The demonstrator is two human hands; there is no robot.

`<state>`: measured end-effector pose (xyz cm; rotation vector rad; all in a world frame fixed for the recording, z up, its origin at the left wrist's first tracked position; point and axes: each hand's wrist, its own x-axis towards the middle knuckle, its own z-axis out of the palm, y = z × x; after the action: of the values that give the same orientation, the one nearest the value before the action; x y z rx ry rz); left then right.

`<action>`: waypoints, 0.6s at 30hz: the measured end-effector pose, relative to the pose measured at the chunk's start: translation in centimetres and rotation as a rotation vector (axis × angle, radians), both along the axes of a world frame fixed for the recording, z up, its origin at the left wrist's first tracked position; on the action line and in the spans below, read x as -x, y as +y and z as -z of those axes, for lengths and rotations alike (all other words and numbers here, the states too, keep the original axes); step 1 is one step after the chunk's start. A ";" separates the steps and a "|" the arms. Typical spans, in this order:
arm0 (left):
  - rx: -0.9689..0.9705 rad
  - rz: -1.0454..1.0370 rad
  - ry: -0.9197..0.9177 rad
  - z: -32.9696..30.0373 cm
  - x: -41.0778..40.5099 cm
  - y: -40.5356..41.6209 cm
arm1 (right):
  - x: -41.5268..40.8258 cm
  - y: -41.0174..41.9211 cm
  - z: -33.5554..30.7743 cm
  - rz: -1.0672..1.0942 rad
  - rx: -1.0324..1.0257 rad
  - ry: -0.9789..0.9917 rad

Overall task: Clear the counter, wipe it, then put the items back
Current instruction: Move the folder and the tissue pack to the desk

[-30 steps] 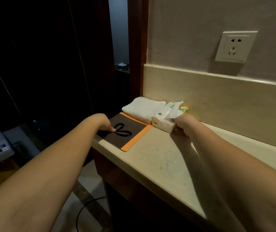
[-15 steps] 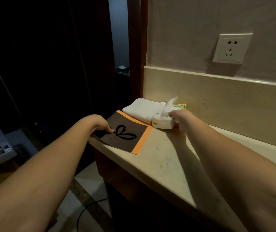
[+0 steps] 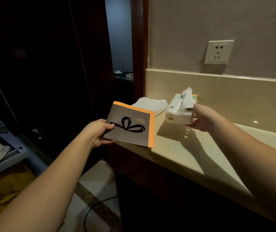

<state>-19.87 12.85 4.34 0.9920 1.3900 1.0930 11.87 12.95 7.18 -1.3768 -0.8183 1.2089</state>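
A pale stone desk (image 3: 192, 148) ran along the wall; 1 folded white towel (image 3: 152, 104) lay at its far end.
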 end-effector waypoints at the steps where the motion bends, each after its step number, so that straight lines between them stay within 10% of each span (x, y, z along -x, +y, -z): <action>1: -0.017 0.005 -0.041 -0.1 0.3 -1.4 | 0.1 -1.6 -0.2 -0.005 -0.026 0.008; 18: -0.017 0.388 -0.302 3.3 -7.0 -20.0 | -2.2 -34.4 7.6 0.226 -0.284 0.215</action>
<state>-12.89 -7.17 0.99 1.0100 0.9011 0.9171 14.10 -21.44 -0.39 -1.0564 -0.6360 1.0016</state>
